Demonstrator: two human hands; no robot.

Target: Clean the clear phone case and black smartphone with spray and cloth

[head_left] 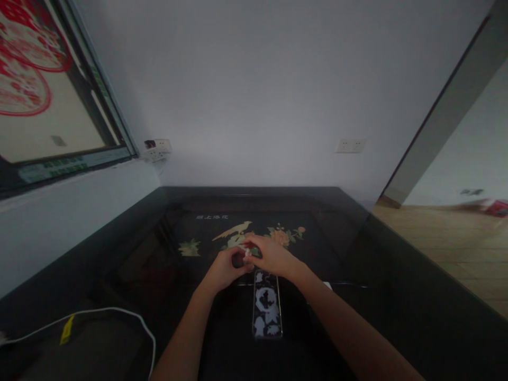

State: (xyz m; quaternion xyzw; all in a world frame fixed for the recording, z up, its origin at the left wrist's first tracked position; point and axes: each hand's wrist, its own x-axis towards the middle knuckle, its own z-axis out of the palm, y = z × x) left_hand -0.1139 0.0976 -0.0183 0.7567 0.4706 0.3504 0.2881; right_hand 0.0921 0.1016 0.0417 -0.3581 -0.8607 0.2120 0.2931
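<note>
My left hand (226,269) and my right hand (270,256) meet above the dark table, fingertips nearly together. Pinched between them is a small white piece (248,253), too small and dim to name. Just below the hands, a clear phone case (267,306) with pale white shapes on it lies flat, its long side running towards me. The right forearm passes to the right of the case, the left forearm to its left.
The glossy black table (130,238) bears a printed bird (235,230) and flowers (280,236). A white cable (119,309) with a yellow tag (67,330) curves across the left front. Partly behind my right forearm shows a small white object (327,285). A wall stands behind the table.
</note>
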